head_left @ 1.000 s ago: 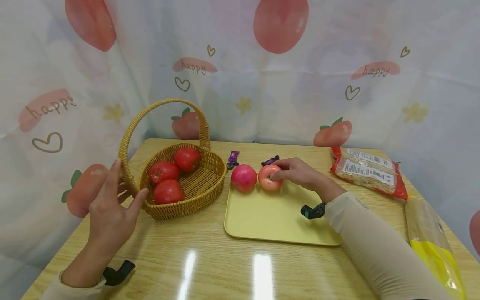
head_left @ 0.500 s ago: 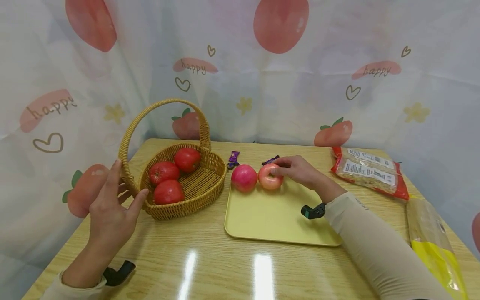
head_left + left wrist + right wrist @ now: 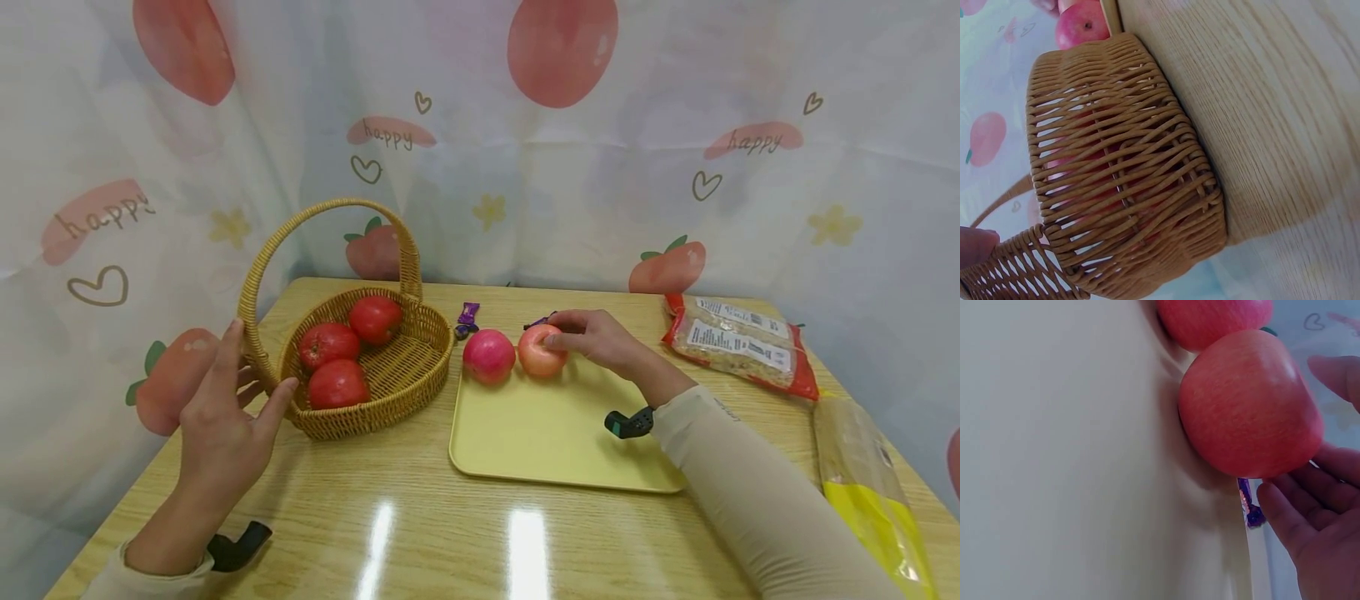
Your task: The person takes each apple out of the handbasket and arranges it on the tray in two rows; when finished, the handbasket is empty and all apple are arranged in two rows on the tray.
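Note:
In the head view my right hand (image 3: 600, 342) holds a pale pink apple (image 3: 542, 358) at the back left of a yellow tray (image 3: 555, 442). Its thumb is near the stem hollow; part of the fingers is hidden behind the apple. Close on the left sits a deeper pink apple (image 3: 489, 357). My left hand (image 3: 225, 429) touches the left foot of the handle on a wicker basket (image 3: 408, 404), index finger straight, thumb spread. Three dark red round fruits (image 3: 337, 383) lie in that basket. The left wrist view shows the basket's woven wall (image 3: 1122, 169).
Purple-wrapped candies (image 3: 468, 313) lie behind the tray. At the back right is a red-edged bag of grains (image 3: 735, 342), with a clear and yellow packet (image 3: 870, 483) nearer the table's right edge. A printed curtain (image 3: 600, 192) hangs behind the wooden table (image 3: 420, 533).
The pale pink apple has tipped under my right hand, its stem hollow turning toward the upper right. The right hand has risen very slightly. My left hand and the basket look unmoved.

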Motion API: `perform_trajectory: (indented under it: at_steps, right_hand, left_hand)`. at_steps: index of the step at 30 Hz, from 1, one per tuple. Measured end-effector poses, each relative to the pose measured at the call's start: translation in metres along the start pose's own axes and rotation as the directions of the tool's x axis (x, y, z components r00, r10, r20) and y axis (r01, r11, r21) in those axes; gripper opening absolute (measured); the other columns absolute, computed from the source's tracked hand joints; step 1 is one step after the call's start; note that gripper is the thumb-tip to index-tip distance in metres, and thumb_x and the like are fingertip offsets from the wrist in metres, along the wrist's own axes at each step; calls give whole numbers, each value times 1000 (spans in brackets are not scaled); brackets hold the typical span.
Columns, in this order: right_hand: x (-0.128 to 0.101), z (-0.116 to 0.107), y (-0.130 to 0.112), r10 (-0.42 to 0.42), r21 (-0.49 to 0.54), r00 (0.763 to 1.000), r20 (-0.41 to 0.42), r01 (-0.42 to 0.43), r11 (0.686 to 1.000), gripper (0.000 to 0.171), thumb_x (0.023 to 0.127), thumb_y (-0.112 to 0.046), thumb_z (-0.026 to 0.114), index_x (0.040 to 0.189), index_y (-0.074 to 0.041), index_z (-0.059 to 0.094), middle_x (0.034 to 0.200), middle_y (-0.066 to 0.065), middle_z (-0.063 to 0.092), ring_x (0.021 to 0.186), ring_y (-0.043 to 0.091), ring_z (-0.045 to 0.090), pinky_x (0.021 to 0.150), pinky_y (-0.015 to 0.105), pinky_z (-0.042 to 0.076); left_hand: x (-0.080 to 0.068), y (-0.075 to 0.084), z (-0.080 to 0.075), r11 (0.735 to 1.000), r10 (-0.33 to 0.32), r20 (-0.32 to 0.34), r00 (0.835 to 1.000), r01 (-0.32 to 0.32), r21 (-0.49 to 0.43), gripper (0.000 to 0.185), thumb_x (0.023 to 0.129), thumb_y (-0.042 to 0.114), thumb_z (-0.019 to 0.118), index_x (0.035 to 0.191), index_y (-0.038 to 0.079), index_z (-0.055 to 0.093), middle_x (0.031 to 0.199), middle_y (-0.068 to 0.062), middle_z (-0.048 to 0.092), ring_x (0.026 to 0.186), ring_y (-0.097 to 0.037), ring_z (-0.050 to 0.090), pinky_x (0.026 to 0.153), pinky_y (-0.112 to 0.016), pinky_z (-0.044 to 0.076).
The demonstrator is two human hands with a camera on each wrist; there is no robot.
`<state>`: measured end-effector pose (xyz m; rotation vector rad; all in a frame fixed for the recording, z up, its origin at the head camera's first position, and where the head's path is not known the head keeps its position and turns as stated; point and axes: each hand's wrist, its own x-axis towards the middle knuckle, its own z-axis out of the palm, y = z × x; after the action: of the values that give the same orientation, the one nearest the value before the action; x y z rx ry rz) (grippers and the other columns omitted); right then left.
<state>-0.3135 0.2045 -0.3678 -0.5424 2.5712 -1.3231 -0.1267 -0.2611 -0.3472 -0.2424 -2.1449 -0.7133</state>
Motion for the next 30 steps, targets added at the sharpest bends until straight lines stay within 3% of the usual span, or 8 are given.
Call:
perform_trajectory:
  at_steps: [9, 17, 30]
  right_hand:
    - [-2, -2, -5, -37, 37, 999, 3, 37, 999, 66, 96, -37, 76, 148, -6, 54, 145, 16, 60, 133, 33, 57, 114, 54, 47]
    - [-2, 2, -12, -69, 79, 998, 1, 69, 995, 66, 95, -32, 77, 150, -6, 52, 150, 19, 56, 138, 34, 55, 117, 54, 45]
    - [-3, 9, -36, -147, 71, 989, 28, 144, 987, 69, 96, -33, 76, 153, -8, 48, 153, 13, 54, 143, 38, 50, 119, 52, 43]
  left_hand:
    - [0, -1, 0, 1000, 12, -8, 1000, -12, 3, 104, 75, -8, 87, 162, 13, 35, 121, -29, 61, 99, -50, 71, 90, 4, 35]
    - [0, -1, -1, 1000, 0, 5, 1000, 0, 5, 104, 77, -7, 86, 163, 14, 33, 125, -29, 60, 100, -49, 70, 90, 4, 35]
    - [-1, -3, 0, 1000, 14, 6, 1000, -14, -8, 105, 75, -9, 87, 163, 14, 34, 121, -28, 61, 100, -48, 71, 90, 3, 36]
